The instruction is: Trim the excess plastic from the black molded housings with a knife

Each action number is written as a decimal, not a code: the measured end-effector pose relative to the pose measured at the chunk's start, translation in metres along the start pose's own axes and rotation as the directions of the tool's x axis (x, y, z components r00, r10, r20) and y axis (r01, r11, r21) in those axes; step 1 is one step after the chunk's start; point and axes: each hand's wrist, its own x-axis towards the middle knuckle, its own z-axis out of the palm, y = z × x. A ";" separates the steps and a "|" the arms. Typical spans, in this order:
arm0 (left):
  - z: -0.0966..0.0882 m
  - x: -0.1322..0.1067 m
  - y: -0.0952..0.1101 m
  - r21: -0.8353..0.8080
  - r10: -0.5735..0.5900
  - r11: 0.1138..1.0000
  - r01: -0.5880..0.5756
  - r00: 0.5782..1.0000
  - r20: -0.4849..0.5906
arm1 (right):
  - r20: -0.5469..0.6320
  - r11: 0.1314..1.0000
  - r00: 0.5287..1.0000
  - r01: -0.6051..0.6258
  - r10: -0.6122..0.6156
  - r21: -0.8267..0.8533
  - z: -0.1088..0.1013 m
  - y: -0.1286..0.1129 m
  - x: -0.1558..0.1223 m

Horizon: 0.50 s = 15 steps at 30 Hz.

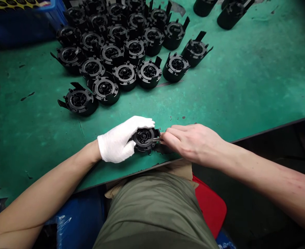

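Observation:
My left hand (121, 140), in a white glove, is wrapped round a round black plastic part (143, 137) that rests on the green table (245, 79) near its front edge. My bare right hand (191, 141) is pinched on a thin metal tool (156, 139), maybe tweezers, whose tip lies on the top face of that part. Both hands touch the same part from opposite sides.
Several identical round black parts (125, 74) stand in rows at the back of the table, one apart at the left (79, 101). Dark cylinders (231, 14) lie at the far right. A blue crate (25, 17) stands at the back left. The table edge runs just below my hands.

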 end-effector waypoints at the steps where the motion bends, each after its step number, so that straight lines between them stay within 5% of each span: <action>1: 0.000 0.000 0.000 0.000 -0.002 1.000 0.002 1.000 0.000 | 0.014 1.000 1.000 0.006 -0.006 -0.004 -0.001 0.001 0.000; 15: 0.000 -0.002 -0.002 -0.019 -0.014 1.000 0.014 1.000 0.008 | 0.097 0.995 0.993 0.064 -0.071 0.079 -0.001 0.012 0.004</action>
